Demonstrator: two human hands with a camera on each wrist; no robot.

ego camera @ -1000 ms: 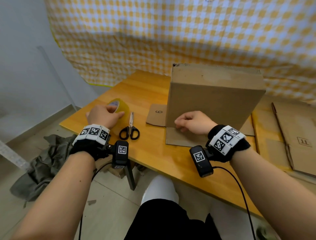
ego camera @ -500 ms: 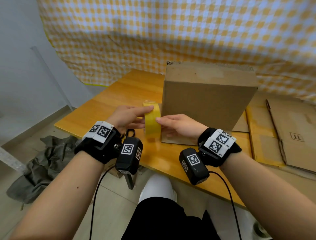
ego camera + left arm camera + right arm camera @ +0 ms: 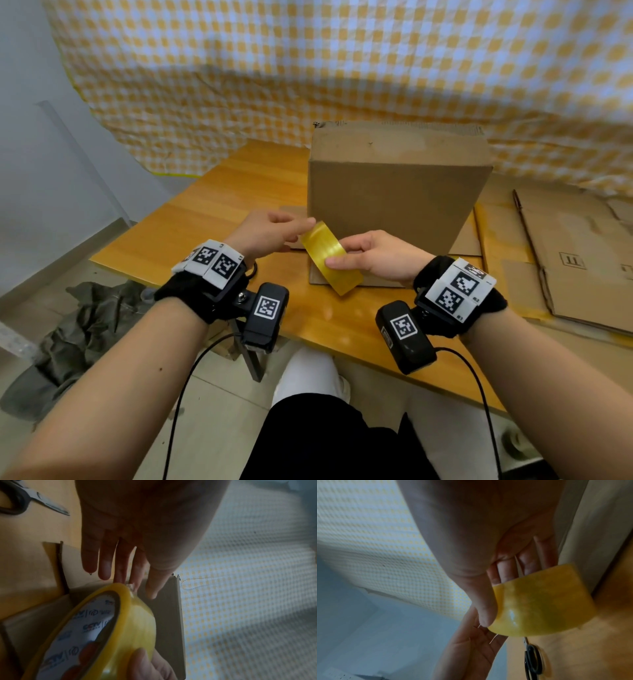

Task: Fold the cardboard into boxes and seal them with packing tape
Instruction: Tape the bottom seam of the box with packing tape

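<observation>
Head view shows a glossy yellow roll of packing tape (image 3: pixel 330 255), a broad smooth ring with a white printed cardboard core, held tilted in the air between both hands, just in front of a brown corrugated cardboard box (image 3: pixel 397 185). That box stands upright on a varnished, honey-coloured wooden worktop (image 3: pixel 205 219), its matt faces plain and its loose bottom flaps lying flat on the wood. More flattened cardboard sheets (image 3: pixel 568 253), one printed with the number 11, lie to the right on the worktop. Black-handled scissors (image 3: pixel 25 500) with steel blades lie on the wood to the left. Behind hangs a yellow-and-white gingham cloth (image 3: pixel 342 68), slightly wrinkled; a pale grey wall stands at left, and a crumpled grey-green cloth (image 3: pixel 85 325) lies on the tiled floor beside the worktop's edge. The right hand (image 3: pixel 373 257) grips the roll, thumb on the outer yellow band and fingers (image 3: pixel 510 568) curled through or behind the core. The left hand (image 3: pixel 267 233) has its fingers (image 3: pixel 104 561) nearly straight and close together, the fingertips touching the roll's upper rim; whether they pinch a loose tape end cannot be told.
</observation>
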